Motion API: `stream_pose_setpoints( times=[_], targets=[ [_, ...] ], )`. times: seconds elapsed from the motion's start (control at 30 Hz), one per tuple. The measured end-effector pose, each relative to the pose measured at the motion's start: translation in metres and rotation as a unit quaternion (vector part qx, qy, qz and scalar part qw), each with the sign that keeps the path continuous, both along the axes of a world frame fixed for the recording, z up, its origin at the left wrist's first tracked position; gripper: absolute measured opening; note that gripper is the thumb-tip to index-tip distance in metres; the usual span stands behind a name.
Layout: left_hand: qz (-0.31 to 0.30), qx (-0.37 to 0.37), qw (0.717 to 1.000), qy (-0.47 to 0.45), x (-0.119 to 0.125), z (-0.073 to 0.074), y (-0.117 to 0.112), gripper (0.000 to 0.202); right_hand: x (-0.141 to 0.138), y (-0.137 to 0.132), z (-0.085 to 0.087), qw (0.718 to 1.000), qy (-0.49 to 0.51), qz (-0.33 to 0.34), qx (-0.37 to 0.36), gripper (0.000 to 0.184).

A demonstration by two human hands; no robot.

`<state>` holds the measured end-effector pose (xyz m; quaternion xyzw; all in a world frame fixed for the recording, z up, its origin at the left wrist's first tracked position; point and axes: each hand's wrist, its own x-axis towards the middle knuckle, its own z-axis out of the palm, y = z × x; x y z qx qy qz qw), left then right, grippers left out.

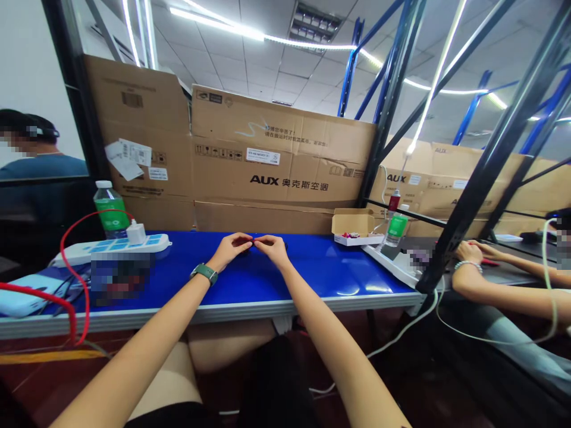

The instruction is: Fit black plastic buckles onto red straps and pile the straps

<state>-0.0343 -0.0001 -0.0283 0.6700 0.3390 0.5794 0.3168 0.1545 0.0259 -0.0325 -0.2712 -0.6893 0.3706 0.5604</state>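
Over the far middle of the blue tabletop (178, 285), my left hand (232, 245) and my right hand (273, 246) meet almost fingertip to fingertip. Both are closed in a pinch. A trace of red shows between the fingertips, too small to name. Something dark sits low behind the hands, mostly covered by them. My left wrist wears a watch with a green strap (205, 273).
Left: a white power strip (156, 244) with a plugged-in charger (136, 232), red cable and green-labelled bottle (110, 214). Right: an open small carton (357, 229) holding small red pieces, another bottle (396, 227) and a black post (464, 178). Cardboard (285, 160) walls the back. Co-workers sit on both sides.
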Motion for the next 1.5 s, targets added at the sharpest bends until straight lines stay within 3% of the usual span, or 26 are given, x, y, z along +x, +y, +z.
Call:
stream_pose_setpoints(
  times=[0.3, 0.73, 0.97, 1.17, 1.5],
  targets=[
    [-0.013, -0.100, 0.994, -0.049, 0.000, -0.001, -0.004, 0.058, -0.001, 0.000, 0.000, 1.000, -0.003, -0.009, 0.005, 0.034],
    [-0.035, -0.077, 0.992, -0.089, -0.002, -0.003, 0.001, 0.058, -0.001, -0.004, 0.004, 1.000, 0.005, 0.009, 0.027, 0.028],
    [-0.038, -0.047, 0.995, -0.083, -0.001, 0.003, -0.004, 0.056, -0.001, -0.011, 0.006, 0.998, 0.000, 0.015, 0.061, 0.027],
    [0.003, -0.012, 0.997, -0.073, -0.001, 0.004, -0.004, 0.044, 0.000, -0.009, 0.007, 0.997, -0.019, 0.003, 0.076, 0.027],
    [0.007, -0.026, 0.999, -0.036, -0.001, 0.001, -0.001, 0.050, 0.001, -0.011, 0.010, 0.994, -0.046, -0.025, 0.099, 0.012]
  ],
)
